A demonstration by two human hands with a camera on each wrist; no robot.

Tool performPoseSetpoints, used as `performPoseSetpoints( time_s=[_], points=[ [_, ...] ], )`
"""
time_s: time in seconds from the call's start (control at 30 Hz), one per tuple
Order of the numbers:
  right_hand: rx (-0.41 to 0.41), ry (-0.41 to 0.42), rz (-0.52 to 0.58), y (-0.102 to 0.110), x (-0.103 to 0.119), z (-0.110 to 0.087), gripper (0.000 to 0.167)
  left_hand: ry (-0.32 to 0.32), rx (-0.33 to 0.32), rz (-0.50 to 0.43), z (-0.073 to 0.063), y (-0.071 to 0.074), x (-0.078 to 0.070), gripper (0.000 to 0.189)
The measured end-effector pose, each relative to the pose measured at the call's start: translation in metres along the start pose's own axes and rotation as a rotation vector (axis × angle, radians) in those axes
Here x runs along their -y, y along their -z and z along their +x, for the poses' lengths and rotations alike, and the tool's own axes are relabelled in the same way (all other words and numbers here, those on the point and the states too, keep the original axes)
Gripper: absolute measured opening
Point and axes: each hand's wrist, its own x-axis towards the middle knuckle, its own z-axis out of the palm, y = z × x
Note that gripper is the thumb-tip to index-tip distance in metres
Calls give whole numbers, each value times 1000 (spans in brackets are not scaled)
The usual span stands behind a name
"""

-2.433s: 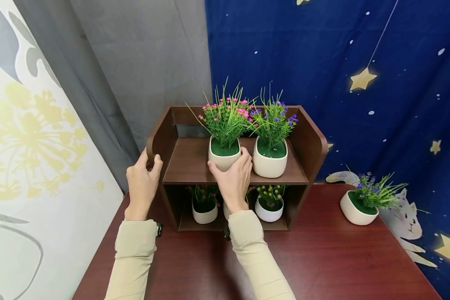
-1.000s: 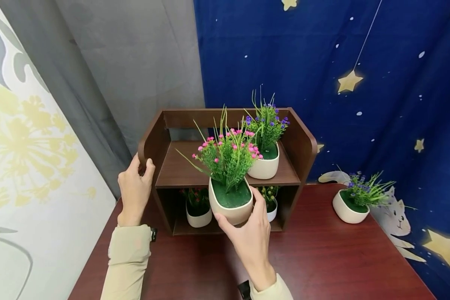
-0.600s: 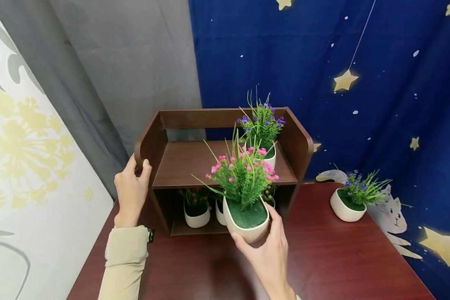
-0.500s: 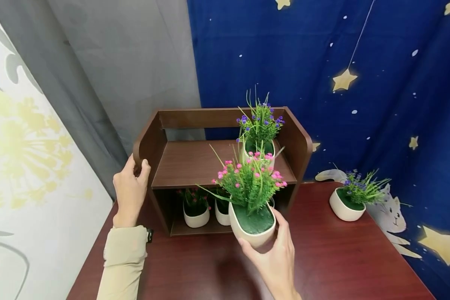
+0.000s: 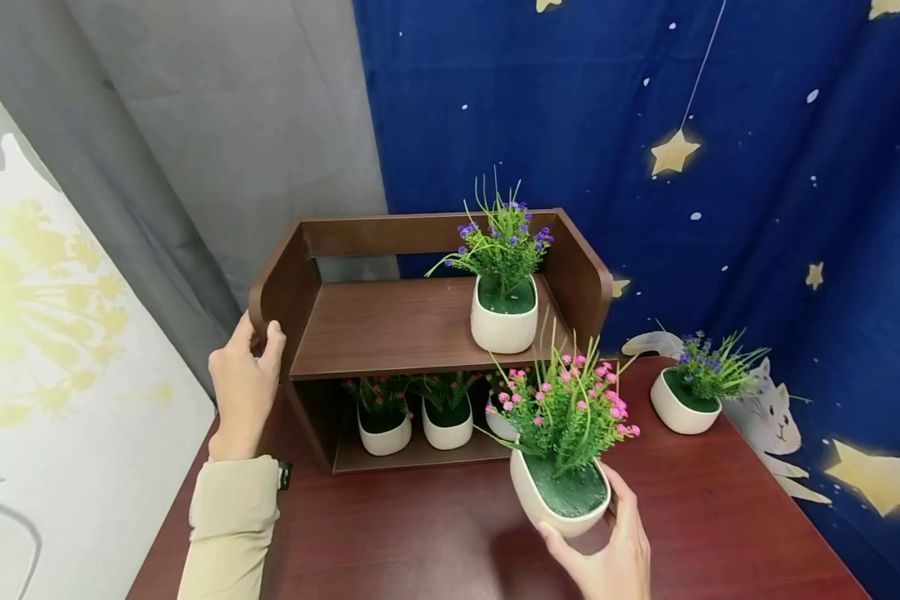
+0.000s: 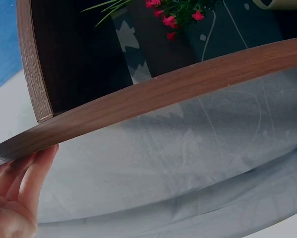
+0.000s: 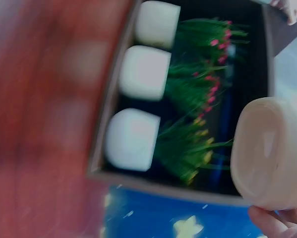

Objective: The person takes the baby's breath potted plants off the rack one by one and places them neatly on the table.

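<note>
My right hand (image 5: 607,550) grips a white pot of pink artificial flowers (image 5: 562,492) in front of the shelf's right half, above the table. In the right wrist view the underside of that pot (image 7: 260,153) shows, with fingertips (image 7: 269,220) at its side. My left hand (image 5: 243,383) pinches the left side panel of the brown wooden shelf (image 5: 382,325); the left wrist view shows fingers (image 6: 36,173) against the panel's outer face. On the upper board, towards the right, stands a white pot of purple flowers (image 5: 504,329).
Three white pots stand in the lower compartment: a left pot (image 5: 385,433), a middle pot (image 5: 447,429) and a right pot (image 5: 501,425) partly covered by the held flowers. Another purple-flowered pot (image 5: 686,408) sits at the right on the red-brown table (image 5: 390,533). Curtains (image 5: 270,125) hang behind.
My right hand has lifted the pink-flowered pot off the upper board and carried it forward and to the right. My left hand has kept its hold on the side panel.
</note>
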Motion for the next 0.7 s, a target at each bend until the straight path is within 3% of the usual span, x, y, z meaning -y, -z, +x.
performPoseSetpoints(
  time_s=[0.3,0.7],
  points=[
    [-63,-93,-85,17,-47,-4,99,7,-14,4,1,2,0,16],
    [-119,-251,-221,36,-118,15,91,0,-22,8,0,0,-2,15]
  ],
)
